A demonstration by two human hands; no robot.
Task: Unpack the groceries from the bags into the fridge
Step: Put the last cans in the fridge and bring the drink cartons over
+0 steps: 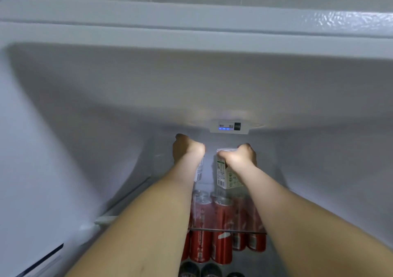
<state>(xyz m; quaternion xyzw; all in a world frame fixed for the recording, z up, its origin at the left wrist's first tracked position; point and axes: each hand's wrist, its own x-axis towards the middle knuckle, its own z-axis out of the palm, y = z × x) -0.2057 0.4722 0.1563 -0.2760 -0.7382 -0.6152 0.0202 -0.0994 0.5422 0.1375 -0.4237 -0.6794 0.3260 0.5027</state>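
1. Both your hands reach to the far back of the fridge (63, 127), above the glass shelf (227, 230).
2. Your right hand (241, 156) is clenched over the top of a green-and-white carton (223, 175), keeping it upright for placement.
3. Your left hand (187, 148) curls round a second carton (200, 170), mostly hidden behind the wrist.
4. The two cartons are side by side, apart. This likely leaves each its own standing room.
5. Red cans (222, 244) stand nearer, below the shelf.
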